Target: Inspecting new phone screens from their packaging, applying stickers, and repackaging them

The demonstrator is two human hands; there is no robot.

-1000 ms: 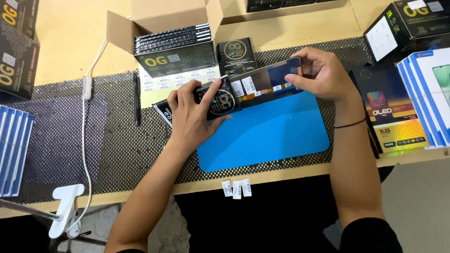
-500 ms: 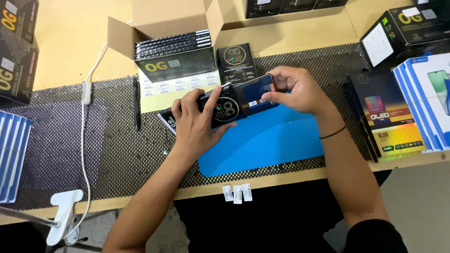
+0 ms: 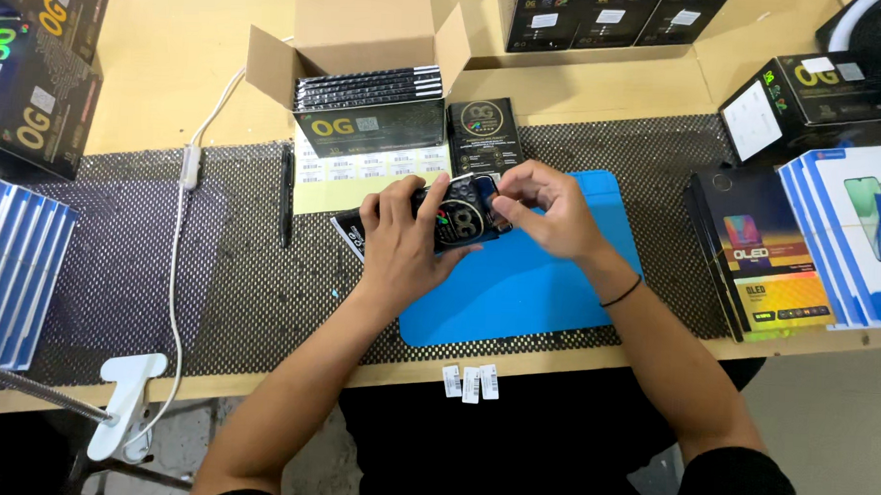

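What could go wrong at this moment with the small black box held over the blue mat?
The small black box is held above the blue mat between the left hand and right hand, mostly by fingertips; it might slip and drop. The three small white stickers sit at the very table edge, close to the person's forearms, and could be brushed off. The white cable trails over the edge and might snag.

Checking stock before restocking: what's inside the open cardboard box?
The open cardboard box holds a row of flat black packs standing on edge, one printed face showing. Anything behind or beneath them is covered.
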